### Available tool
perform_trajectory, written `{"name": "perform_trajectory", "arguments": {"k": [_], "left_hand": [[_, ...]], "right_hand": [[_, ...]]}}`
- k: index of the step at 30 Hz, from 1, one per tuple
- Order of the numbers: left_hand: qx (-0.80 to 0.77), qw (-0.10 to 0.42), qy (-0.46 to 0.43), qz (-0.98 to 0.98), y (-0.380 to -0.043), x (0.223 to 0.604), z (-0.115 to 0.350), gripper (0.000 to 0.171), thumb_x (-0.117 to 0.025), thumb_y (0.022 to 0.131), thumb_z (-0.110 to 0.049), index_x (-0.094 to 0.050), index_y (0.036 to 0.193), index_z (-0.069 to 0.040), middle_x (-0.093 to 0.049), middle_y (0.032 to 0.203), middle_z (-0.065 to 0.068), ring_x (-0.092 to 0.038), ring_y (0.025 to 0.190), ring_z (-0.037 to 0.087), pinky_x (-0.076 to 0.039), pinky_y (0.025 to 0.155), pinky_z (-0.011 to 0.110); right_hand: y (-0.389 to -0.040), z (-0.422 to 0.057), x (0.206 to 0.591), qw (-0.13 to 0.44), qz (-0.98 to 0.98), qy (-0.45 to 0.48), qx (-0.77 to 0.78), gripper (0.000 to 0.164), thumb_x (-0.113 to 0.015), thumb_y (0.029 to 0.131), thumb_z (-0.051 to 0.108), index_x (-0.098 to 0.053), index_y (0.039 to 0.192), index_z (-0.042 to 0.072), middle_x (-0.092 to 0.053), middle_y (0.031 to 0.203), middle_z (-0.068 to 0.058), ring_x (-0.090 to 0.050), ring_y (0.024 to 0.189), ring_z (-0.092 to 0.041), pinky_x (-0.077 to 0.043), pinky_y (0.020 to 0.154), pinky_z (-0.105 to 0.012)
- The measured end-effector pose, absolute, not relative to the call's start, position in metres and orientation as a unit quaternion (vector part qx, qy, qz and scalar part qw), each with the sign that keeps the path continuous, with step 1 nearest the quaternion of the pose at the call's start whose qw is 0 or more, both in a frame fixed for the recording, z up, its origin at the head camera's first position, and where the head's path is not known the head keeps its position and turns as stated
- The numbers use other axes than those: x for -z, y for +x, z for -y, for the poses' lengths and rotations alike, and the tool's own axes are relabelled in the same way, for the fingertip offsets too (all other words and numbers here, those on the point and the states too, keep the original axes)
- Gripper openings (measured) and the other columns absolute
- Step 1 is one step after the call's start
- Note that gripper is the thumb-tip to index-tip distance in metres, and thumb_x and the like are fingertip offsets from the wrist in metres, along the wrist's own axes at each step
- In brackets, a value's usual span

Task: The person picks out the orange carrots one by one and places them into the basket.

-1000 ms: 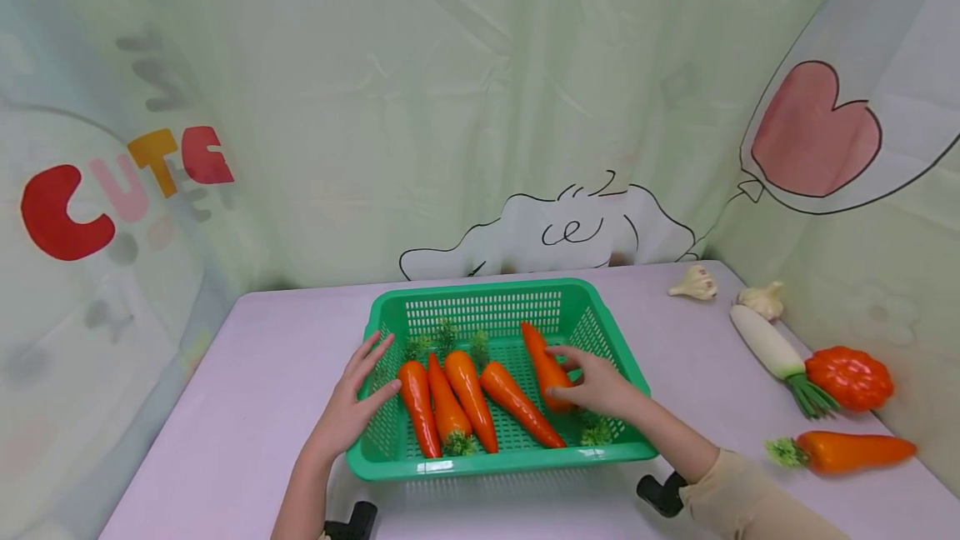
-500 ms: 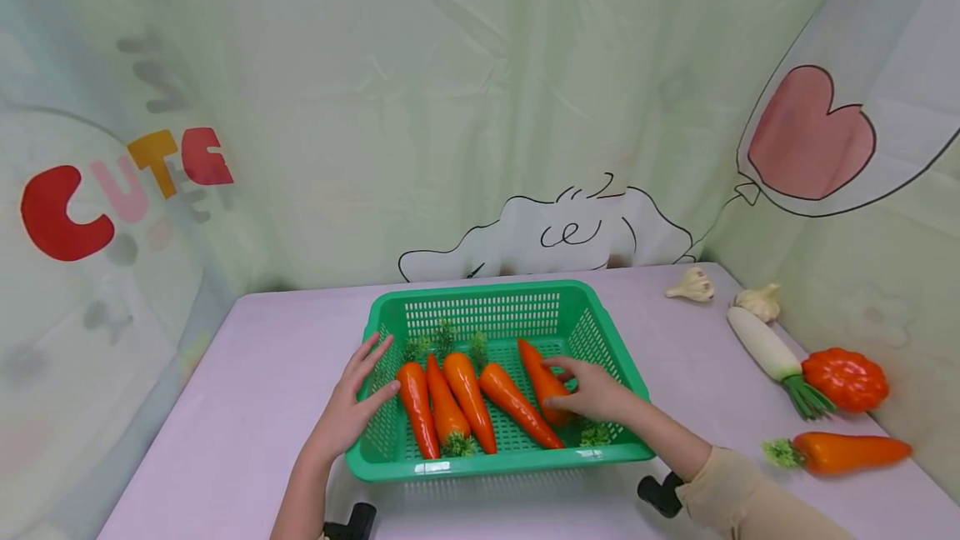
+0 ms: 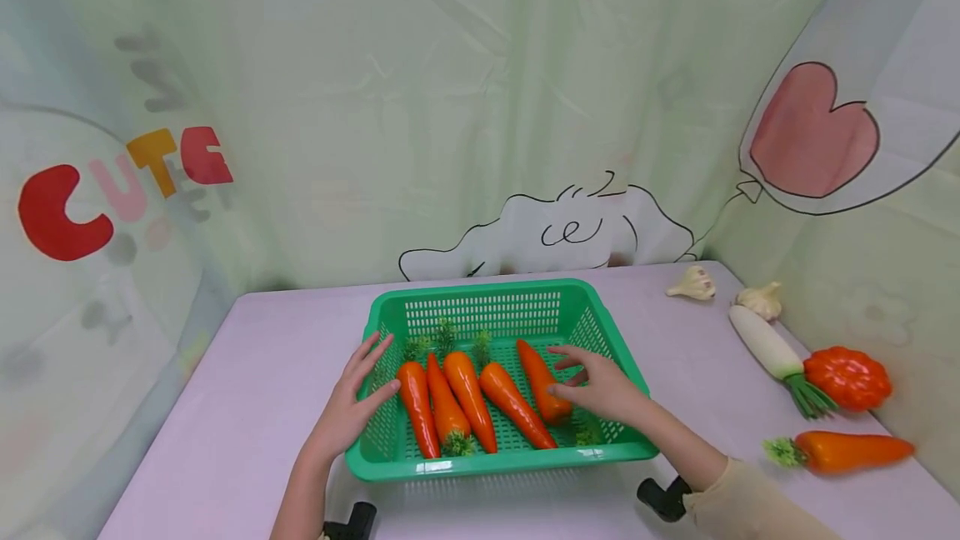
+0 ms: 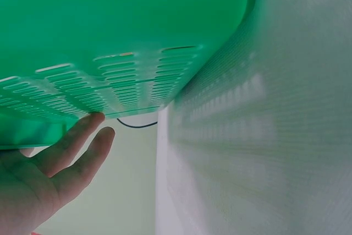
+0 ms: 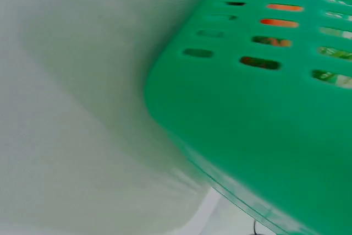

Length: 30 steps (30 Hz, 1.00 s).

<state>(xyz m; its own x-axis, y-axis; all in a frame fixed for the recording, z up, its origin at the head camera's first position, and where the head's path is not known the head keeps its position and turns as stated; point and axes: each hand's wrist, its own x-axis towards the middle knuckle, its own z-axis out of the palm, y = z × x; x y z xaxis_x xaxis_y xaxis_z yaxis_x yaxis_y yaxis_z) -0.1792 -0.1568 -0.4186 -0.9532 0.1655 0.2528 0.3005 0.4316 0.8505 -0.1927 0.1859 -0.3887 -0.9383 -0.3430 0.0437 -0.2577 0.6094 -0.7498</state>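
A green plastic basket (image 3: 480,467) holds several orange carrots, lying in a row with leafy tops pointing different ways. At its left rim is my left hand (image 3: 351,402), fingers spread and fairly straight, thumb near the leftmost carrot (image 3: 418,411). In the left wrist view, fingers (image 4: 82,163) of that hand lie along the outer wall. Over the basket's right side, my right hand (image 3: 600,390) hovers beside the rightmost carrot (image 3: 538,377), fingers loosely bent and thumb right at it. The right wrist view has only the basket's outer wall (image 5: 247,119); the hand is hidden there.
To the right on the table (image 3: 285,373) lie a garlic bulb (image 3: 693,283), another garlic bulb (image 3: 761,301), a white radish (image 3: 768,344), a red pumpkin-shaped vegetable (image 3: 849,379) and a separate carrot (image 3: 851,452). A printed curtain (image 3: 337,107) hangs behind the table.
The rightmost carrot has shifted toward the basket's near side, and my right hand's fingers have loosened from it. The carrot beside it has moved slightly. My left hand has stayed put.
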Motion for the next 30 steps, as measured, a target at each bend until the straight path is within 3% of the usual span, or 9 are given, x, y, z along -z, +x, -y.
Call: {"name": "perform_trajectory", "arguments": {"k": [8, 18, 30], "left_hand": [[0.516, 0.069, -0.14, 0.843, -0.178, 0.418, 0.157, 0.057, -0.058, 0.089, -0.02, -0.036, 0.142, -0.017, -0.016, 0.151, 0.008, -0.012, 0.136, 0.038, -0.017, 0.095, 0.07], [0.519, 0.07, -0.142, 0.84, -0.179, 0.418, 0.157, 0.057, -0.058, 0.089, -0.02, -0.036, 0.142, -0.016, -0.016, 0.151, 0.009, -0.013, 0.135, 0.038, -0.017, 0.095, 0.07], [0.515, 0.069, -0.141, 0.843, -0.179, 0.419, 0.157, 0.057, -0.058, 0.089, -0.019, -0.035, 0.142, -0.016, -0.016, 0.151, 0.009, -0.013, 0.135, 0.038, -0.017, 0.095, 0.07]], "right_hand": [[-0.182, -0.195, 0.375, -0.004, -0.887, -0.166, 0.432, 0.055, -0.068, 0.083, 0.02, -0.046, 0.13, 0.001, -0.059, 0.111, -0.02, -0.062, 0.087, -0.026, -0.053, 0.066, -0.03], [-0.169, -0.216, 0.362, -0.066, -0.891, -0.138, 0.428, 0.055, -0.066, 0.085, 0.021, -0.044, 0.133, 0.004, -0.058, 0.115, -0.02, -0.062, 0.091, -0.028, -0.053, 0.071, -0.041], [-0.159, -0.264, 0.356, -0.128, -0.914, -0.044, 0.382, 0.063, -0.061, 0.088, 0.028, -0.034, 0.14, 0.005, -0.05, 0.124, -0.026, -0.056, 0.1, -0.04, -0.053, 0.066, -0.042]]}}
